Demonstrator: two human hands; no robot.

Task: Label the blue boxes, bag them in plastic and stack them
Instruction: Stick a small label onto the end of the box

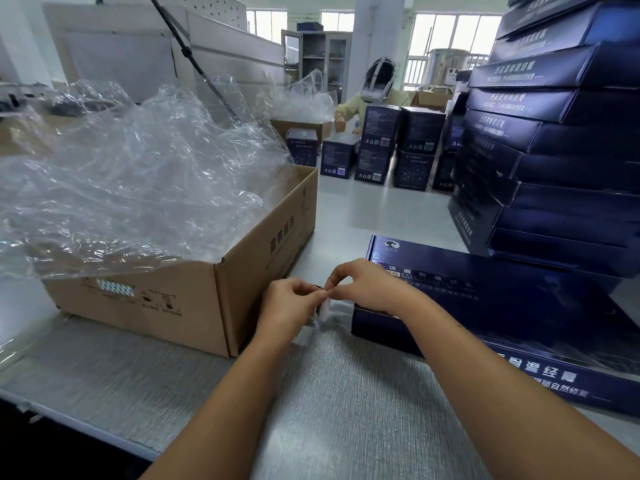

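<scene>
Our two bare forearms stretch in from the bottom edge over the grey counter. They meet near the middle, where the left grip and the right grip stand fingertip to fingertip. Both are almost closed: on each, thumb and forefinger are curled in and pinch a small white label between them, just above the counter. The label is blurred and we cannot read it.

Our right wrist lies over the left end of a blue box, which rests flat on the counter just right of the grips, its long printed side turned toward us. Behind it, at the right edge, rises a tall stack of blue boxes, laid flat and slightly out of line.

Just left of the left grip sits an open cardboard carton, with crumpled clear plastic bags heaped well above its rim.

At the far end another person sits behind upright blue boxes, some set one on another.
</scene>
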